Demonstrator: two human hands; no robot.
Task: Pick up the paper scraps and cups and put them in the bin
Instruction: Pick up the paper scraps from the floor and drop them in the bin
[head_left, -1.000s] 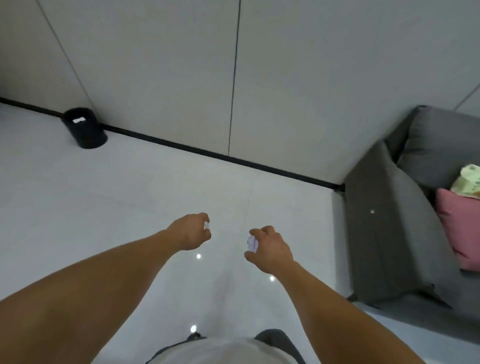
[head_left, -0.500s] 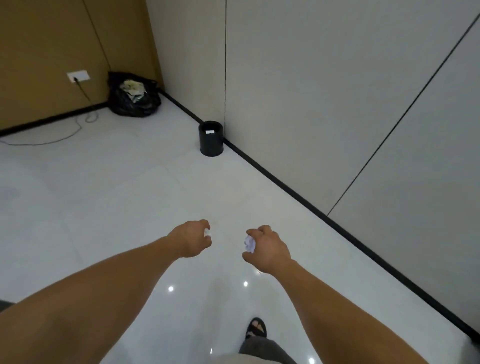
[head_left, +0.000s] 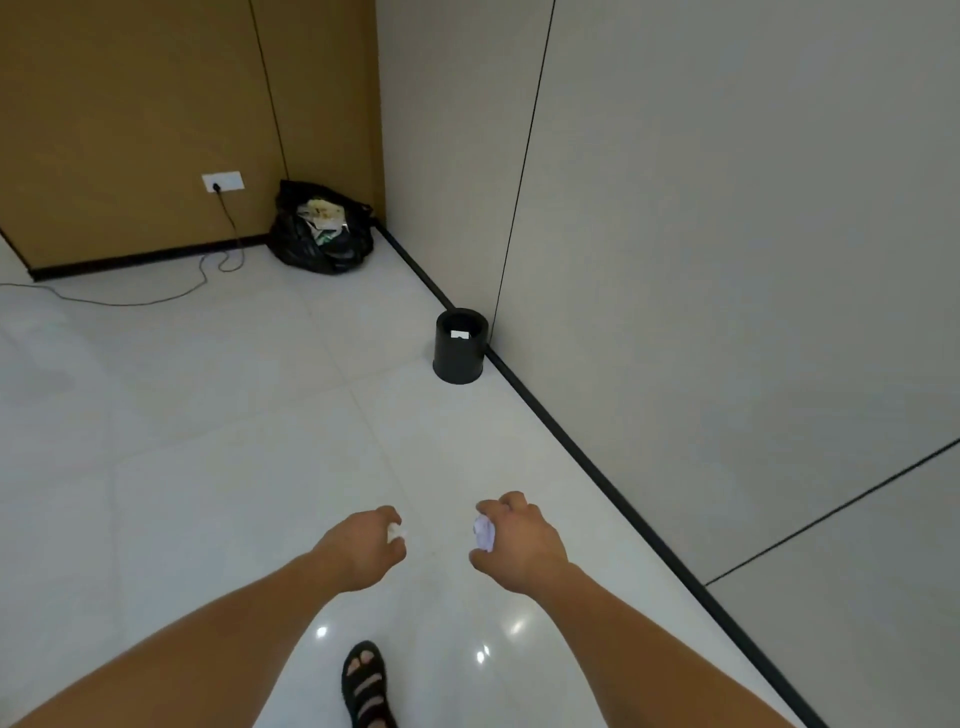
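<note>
The small black bin (head_left: 460, 358) stood upright on the white tiled floor (head_left: 208, 415), its far side against the black skirting (head_left: 597, 467) of the grey wall (head_left: 727, 260). A white scrap (head_left: 459, 334) lay inside it, seen through the open top.

Well short of the bin, on the viewer's side, both forearms reached forward above the tiles. The left hand (head_left: 363, 545) was curled into a loose fist around a small white paper scrap (head_left: 396, 531), of which only a bit showed between thumb and fingers. The right hand (head_left: 519, 540), level with it and nearer the bin's wall, had its fingers closed on a crumpled ball of pale paper (head_left: 484, 534) that bulged out on the thumb side. The two hands were apart and touched neither each other nor the bin.

Beyond the bin, in the corner where the grey wall met a brown one, sat a black rubbish bag (head_left: 322, 234), open and stuffed with litter. Left of that bag, farther again from the bin, a white wall socket (head_left: 222, 182) held a plug, and its dark cable (head_left: 156, 296) trailed across the floor. A foot in a black sandal (head_left: 366, 686) was planted on the tiles, much nearer the viewer than the bin.
</note>
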